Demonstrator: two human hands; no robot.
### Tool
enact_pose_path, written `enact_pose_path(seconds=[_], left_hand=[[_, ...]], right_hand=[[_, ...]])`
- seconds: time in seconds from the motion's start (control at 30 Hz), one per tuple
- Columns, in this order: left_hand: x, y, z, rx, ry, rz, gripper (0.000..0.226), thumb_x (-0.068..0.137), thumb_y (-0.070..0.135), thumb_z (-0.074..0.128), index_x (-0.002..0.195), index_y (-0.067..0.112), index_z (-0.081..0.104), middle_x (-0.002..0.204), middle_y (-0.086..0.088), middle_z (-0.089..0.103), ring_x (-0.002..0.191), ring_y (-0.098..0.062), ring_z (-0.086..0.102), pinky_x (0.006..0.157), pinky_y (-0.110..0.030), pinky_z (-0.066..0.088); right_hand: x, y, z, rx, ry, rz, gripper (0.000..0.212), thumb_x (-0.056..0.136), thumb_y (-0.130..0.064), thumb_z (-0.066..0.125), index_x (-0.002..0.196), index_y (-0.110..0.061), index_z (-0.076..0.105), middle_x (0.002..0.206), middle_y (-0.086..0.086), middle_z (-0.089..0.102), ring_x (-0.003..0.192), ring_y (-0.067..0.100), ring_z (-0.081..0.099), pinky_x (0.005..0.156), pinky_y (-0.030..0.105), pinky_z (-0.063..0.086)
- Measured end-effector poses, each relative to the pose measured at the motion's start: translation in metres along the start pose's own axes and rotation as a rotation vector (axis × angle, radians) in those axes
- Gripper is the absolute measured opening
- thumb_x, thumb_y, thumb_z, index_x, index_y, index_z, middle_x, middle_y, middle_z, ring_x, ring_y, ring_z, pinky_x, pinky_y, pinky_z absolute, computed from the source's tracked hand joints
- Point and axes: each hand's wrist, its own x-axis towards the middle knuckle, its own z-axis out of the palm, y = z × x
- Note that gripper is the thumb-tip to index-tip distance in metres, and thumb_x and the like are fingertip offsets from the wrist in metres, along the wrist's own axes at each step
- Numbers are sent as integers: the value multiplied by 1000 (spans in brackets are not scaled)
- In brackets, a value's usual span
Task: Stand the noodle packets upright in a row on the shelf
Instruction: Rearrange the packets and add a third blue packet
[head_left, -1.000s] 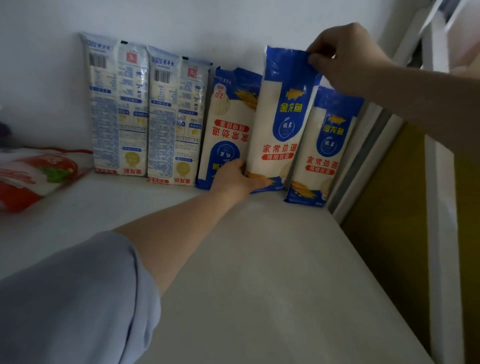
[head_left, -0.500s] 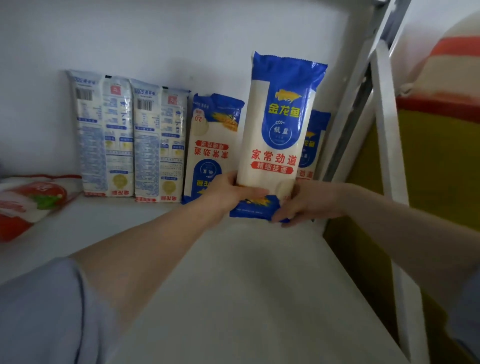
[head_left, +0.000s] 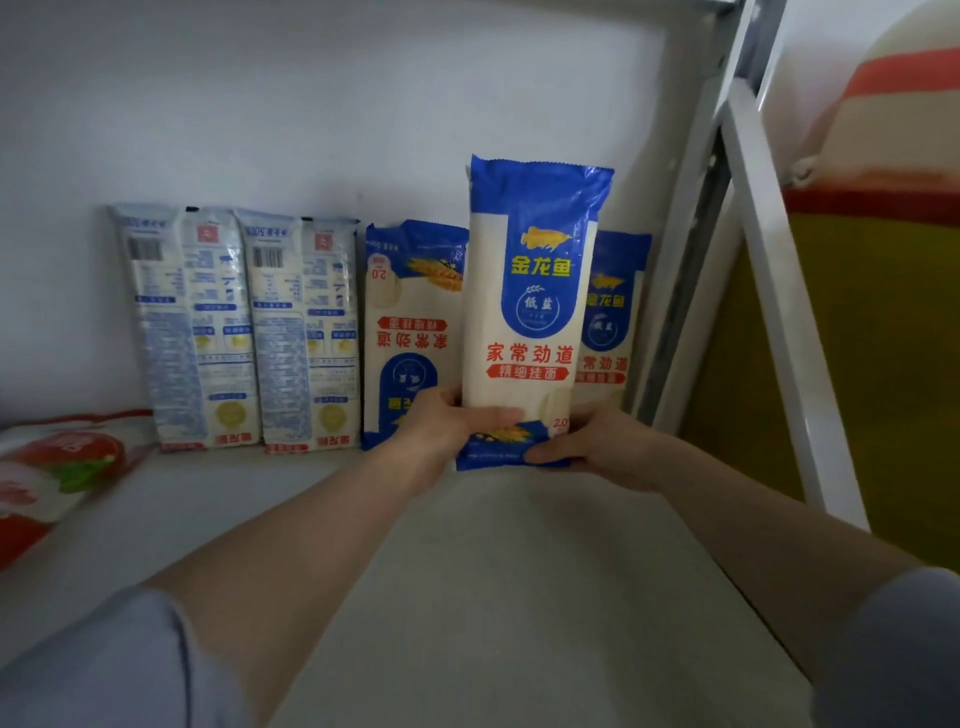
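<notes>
A blue-and-white noodle packet (head_left: 530, 312) stands upright in front of the row, held at its bottom end by both hands. My left hand (head_left: 441, 423) grips its lower left edge and my right hand (head_left: 602, 447) grips its lower right corner. Behind it, leaning on the back wall, stand two pale packets showing their printed backs (head_left: 187, 327) (head_left: 306, 332), an upside-down blue packet (head_left: 410, 332) and a blue packet at the far right (head_left: 615, 322), partly hidden by the held one.
The white shelf board (head_left: 493, 571) stretches toward me. A red-and-white bag (head_left: 47, 467) lies flat at the left edge. A white metal shelf post (head_left: 691, 218) and slanted frame (head_left: 779, 291) bound the right side, with a yellow panel (head_left: 857, 374) beyond.
My right hand left the packet's top and now grips its bottom right corner. The packet came forward out of the row toward me, held in both hands.
</notes>
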Motion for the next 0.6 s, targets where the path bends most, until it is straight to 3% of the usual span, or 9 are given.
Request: enact_pose_path(seconds=[0.23,0.33,0.43,0.6], left_hand=[[17,13,1,-108,-77,-17,30,77,9,72,107,13,66,101,-6,74,94,-23,71,73,-35,59],[26,48,3,-20,-62,81,24,80,13,69,104,16,64,98,-3,74,95,-20,70,78,-34,56],[31,91,10,89,-57,206,20,81,16,70,100,18,65,94,1,74,84,-15,72,71,-29,57],[33,138,19,204,27,282,33,73,17,79,103,9,68,95,-6,75,85,-21,73,77,-36,58]], right_hand=[[9,24,-5,81,0,3,32,69,-7,80,98,-15,70,110,5,69,106,21,63,92,37,53],[10,33,-5,67,15,15,29,65,-11,83,91,-18,72,104,1,70,100,19,65,91,36,54],[7,39,-5,63,8,31,28,65,-8,83,90,-17,73,105,2,71,101,19,65,92,36,53],[1,31,-3,102,-82,13,26,69,-6,80,94,-14,75,105,3,73,101,20,67,87,32,55]])
